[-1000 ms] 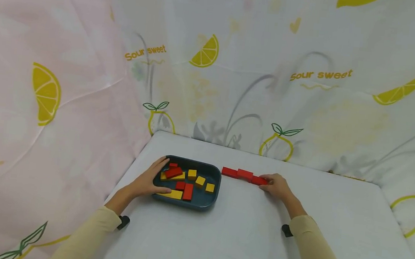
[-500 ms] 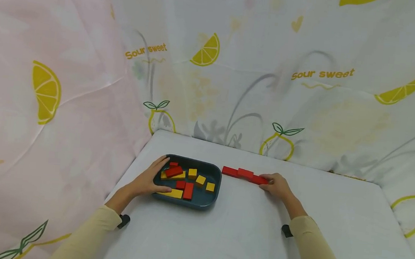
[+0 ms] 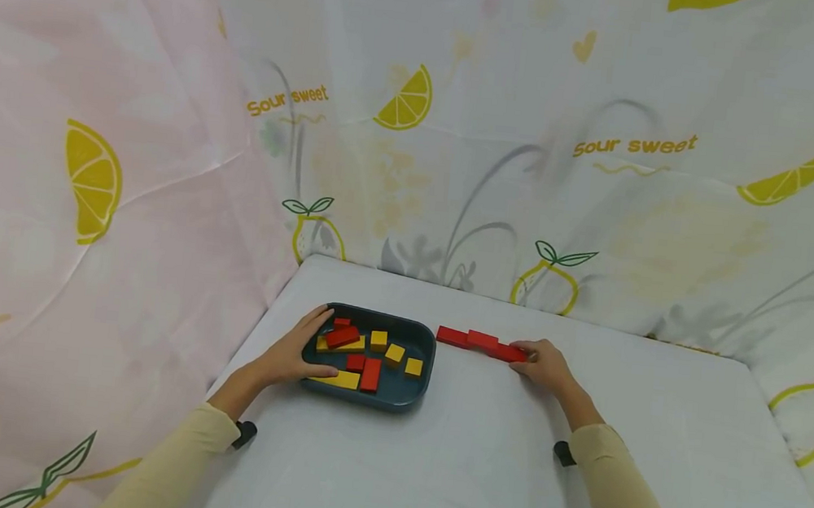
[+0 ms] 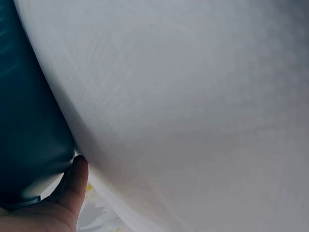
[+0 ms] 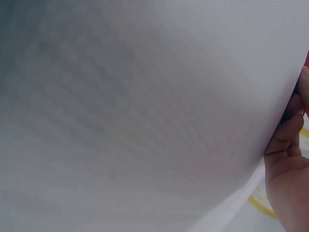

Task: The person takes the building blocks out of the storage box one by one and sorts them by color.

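Note:
In the head view a dark blue-grey tray (image 3: 411, 402) holds several red and yellow blocks. My left hand (image 3: 288, 355) grips its left end, thumb over the near rim and fingers along the far left corner. The left wrist view shows the fingers (image 4: 75, 186) against the tray's outer wall (image 4: 34, 111). Right of the tray, three red blocks form a slanting row: a left block (image 3: 452, 338), a middle block (image 3: 483, 341) standing higher than its neighbours, and a right block (image 3: 510, 352). My right hand (image 3: 545, 366) pinches the right block's outer end between thumb and fingers.
In the tray lie small yellow cubes (image 3: 379, 341), longer yellow blocks (image 3: 346, 380) and red blocks (image 3: 370, 375), one red block (image 3: 342, 337) tilted over a yellow one. A white cloth covers the table (image 3: 460, 472). Lemon-printed curtains (image 3: 474, 170) stand close behind and at the left.
The view shifts very slightly. Both hands, the tray and the row of red blocks otherwise stay as they were.

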Demonstrator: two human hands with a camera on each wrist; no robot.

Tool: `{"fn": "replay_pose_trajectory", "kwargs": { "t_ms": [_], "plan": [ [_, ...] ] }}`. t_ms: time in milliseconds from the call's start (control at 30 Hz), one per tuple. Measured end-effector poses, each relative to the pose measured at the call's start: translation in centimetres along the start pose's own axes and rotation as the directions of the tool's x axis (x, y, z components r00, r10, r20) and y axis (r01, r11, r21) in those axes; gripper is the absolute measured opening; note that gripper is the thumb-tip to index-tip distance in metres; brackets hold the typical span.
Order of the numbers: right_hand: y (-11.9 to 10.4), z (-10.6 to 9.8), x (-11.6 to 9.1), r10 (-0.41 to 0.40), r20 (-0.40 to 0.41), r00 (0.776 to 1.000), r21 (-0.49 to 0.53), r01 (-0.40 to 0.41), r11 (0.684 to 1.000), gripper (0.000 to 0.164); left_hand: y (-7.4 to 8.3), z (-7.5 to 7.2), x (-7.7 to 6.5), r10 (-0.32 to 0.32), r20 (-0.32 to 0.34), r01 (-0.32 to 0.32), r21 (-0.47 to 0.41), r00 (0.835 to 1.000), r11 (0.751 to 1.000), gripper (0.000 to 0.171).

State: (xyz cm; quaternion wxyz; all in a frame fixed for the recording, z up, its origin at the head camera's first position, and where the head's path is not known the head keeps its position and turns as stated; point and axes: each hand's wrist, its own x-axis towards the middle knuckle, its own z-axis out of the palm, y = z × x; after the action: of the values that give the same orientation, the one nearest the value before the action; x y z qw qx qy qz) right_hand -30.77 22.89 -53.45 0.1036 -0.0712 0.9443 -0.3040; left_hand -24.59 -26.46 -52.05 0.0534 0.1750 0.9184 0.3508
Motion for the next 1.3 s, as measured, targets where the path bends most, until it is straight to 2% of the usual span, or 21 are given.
{"fn": "replay_pose_trajectory", "kwargs": {
  "t_ms": [833, 1300],
  "plan": [
    [-0.05, 0.43, 0.02, -0.012, -0.025, 1.0, 0.004, 0.012, 1.0, 0.04, -0.23, 0.18, 0.0, -0.006, -0.006, 0.006, 0.001, 1.0, 1.0, 0.113],
    [-0.25, 0.5, 0.07, 0.042, -0.01, 0.999, 0.038, -0.042, 0.998, 0.043, -0.26, 0.17, 0.08, -0.015, 0.001, 0.015, -0.002, 1.0, 1.0, 0.113]
  ]
}}
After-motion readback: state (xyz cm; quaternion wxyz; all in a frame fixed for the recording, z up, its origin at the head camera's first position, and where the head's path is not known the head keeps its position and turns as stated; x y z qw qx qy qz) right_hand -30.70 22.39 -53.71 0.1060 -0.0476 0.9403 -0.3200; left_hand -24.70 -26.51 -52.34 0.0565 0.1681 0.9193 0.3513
